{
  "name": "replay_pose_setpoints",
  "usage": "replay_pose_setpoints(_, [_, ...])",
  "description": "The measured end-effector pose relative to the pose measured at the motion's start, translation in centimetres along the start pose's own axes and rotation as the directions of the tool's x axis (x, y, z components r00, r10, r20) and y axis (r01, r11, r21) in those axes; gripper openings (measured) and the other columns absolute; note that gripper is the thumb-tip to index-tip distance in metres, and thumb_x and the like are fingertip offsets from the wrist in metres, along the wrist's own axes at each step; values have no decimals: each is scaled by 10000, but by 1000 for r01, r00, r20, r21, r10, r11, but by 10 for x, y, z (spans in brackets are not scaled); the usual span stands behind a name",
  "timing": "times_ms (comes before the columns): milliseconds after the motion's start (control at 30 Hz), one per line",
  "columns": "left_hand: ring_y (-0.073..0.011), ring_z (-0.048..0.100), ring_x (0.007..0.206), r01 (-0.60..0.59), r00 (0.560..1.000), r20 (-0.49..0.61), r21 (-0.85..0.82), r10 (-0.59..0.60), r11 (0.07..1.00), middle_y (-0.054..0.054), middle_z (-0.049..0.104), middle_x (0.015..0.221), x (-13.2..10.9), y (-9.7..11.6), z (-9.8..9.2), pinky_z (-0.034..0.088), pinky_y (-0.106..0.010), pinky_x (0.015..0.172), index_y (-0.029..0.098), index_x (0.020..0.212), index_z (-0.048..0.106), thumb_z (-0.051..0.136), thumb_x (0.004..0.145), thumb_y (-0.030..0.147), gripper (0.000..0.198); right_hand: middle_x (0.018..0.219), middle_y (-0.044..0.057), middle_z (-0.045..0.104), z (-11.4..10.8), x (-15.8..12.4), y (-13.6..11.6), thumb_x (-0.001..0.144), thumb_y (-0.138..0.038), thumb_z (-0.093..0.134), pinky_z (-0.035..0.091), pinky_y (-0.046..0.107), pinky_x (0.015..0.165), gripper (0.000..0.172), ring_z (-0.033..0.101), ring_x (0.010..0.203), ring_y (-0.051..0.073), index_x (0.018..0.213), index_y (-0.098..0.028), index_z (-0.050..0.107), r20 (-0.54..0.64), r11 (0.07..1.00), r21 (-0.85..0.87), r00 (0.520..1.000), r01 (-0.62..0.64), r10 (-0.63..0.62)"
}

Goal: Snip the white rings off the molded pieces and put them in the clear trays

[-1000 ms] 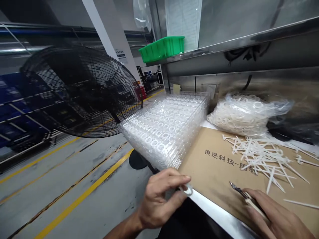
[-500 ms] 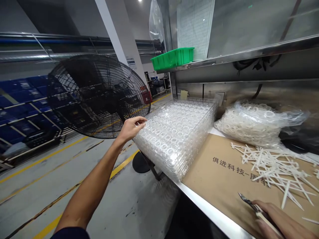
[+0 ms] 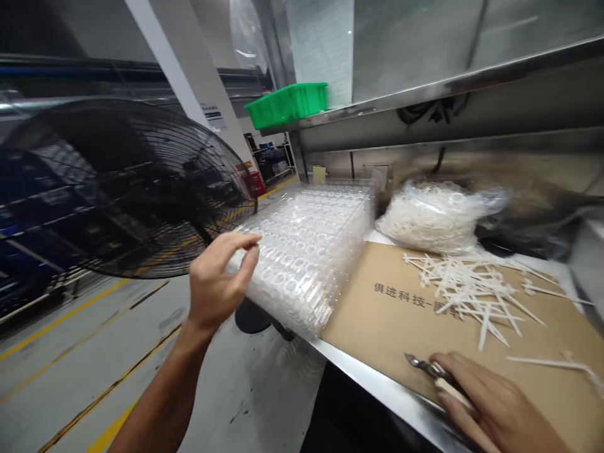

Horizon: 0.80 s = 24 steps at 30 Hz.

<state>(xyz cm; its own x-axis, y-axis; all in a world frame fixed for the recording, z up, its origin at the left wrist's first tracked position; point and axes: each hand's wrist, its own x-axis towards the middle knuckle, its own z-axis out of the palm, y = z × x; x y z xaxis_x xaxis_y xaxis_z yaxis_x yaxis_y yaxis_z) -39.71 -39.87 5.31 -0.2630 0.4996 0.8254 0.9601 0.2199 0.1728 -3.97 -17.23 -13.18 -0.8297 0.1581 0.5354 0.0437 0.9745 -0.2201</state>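
Observation:
My left hand is raised at the near left edge of a clear plastic tray stack. Its thumb and index finger curve into a pinch, their tips almost meeting; whether anything small sits between them I cannot make out. Rows of small translucent rings fill the top tray. Low on the right, my right hand is closed round a pair of nippers with pale handles, the metal jaws pointing left over the brown cardboard. Beyond the nippers lies a loose pile of thin white plastic sticks.
A plastic bag of pale rings rests behind the sticks. A green bin stands on the metal shelf above. To the left, a large black fan stands close to the trays. The bench's metal edge runs along the front.
My left hand has drawn back towards me from the tray edge, thumb and index finger curved together. The view has turned right. My right hand still holds the nippers over the cardboard.

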Motion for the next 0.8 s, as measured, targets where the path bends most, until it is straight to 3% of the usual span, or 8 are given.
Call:
replay_pose_setpoints(100, [-247,675,1009,-153,987,55,36,151,988,-37,740,1070,-9,29,-5,467,-398,1000,257,1122,725,672,864,218,266,1015,117,762,-13,12,-12,948,-258,500,638,316,734,275,762,872,241,1204,-186,569,59,999,24,998,21,-22])
replay_pose_setpoints(167, [-246,669,1046,-111,992,78,105,103,988,-37,737,1089,-3,21,-6,455,-412,1028,248,1148,711,606,914,225,257,1023,133,756,-15,14,-16,955,-264,471,638,337,723,288,760,872,250,1216,-172,550,71,999,11,996,45,-46])
replay_pose_setpoints(267, [-232,666,1064,4,988,152,211,-36,977,-32,747,1067,13,-22,-5,461,-393,1018,226,1189,683,484,977,248,292,1024,129,759,-14,12,-18,955,-262,466,637,331,700,298,765,853,246,1230,-170,533,58,996,-29,995,89,-87])
replay_pose_setpoints(367, [-231,686,1003,13,940,326,255,-98,967,-33,769,1033,23,-75,-3,485,-359,958,204,1228,661,437,979,286,345,1010,111,768,-10,9,-17,944,-261,469,635,304,677,299,771,832,234,1223,-177,537,28,990,-50,991,132,-131])
replay_pose_setpoints(467, [-233,703,988,27,897,421,250,-134,968,-40,779,1017,22,-106,2,487,-343,941,187,1272,634,414,971,302,390,1008,98,776,-9,9,-16,941,-270,467,632,284,674,304,775,830,223,1222,-180,538,9,984,-67,987,163,-163])
replay_pose_setpoints(567, [-227,707,975,46,898,416,241,-146,969,-37,781,1003,18,-109,7,479,-335,946,189,1277,631,407,966,306,402,1012,89,780,-8,9,-14,941,-284,476,627,264,678,305,777,833,213,1223,-185,539,1,982,-85,986,169,-169])
replay_pose_setpoints(733, [-223,683,979,120,950,246,276,-190,954,-36,762,1050,14,-98,3,483,-335,949,202,1279,631,445,953,334,398,1015,77,779,-5,6,-11,941,-313,505,622,261,701,308,775,836,209,1221,-194,552,2,986,-74,989,147,-147])
replay_pose_setpoints(800, [-226,679,998,118,953,238,279,-188,953,-38,756,1073,16,-96,-2,485,-346,961,202,1278,631,454,950,329,393,1016,74,776,-3,5,-9,941,-316,513,618,267,706,310,773,836,210,1225,-198,554,4,988,-60,989,145,-145])
